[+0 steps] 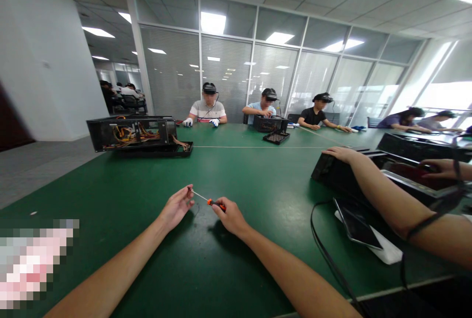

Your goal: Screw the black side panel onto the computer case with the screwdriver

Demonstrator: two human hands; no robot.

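My right hand (232,216) is wrapped around the orange-and-black handle of a screwdriver (216,204) above the green table. Its thin metal shaft points up and left toward my left hand (177,208). Thumb and forefinger of that hand pinch together right at the screwdriver's tip, while the other fingers curl loosely. Whatever sits between the pinching fingertips, if anything, is too small to make out.
An open black computer case (132,133) with coloured cables stands at the back left of the green table (254,175). At right, a co-worker's arms reach over another black case (328,173). A phone (357,224) and a black cable (320,244) lie nearer. Several people sit opposite.
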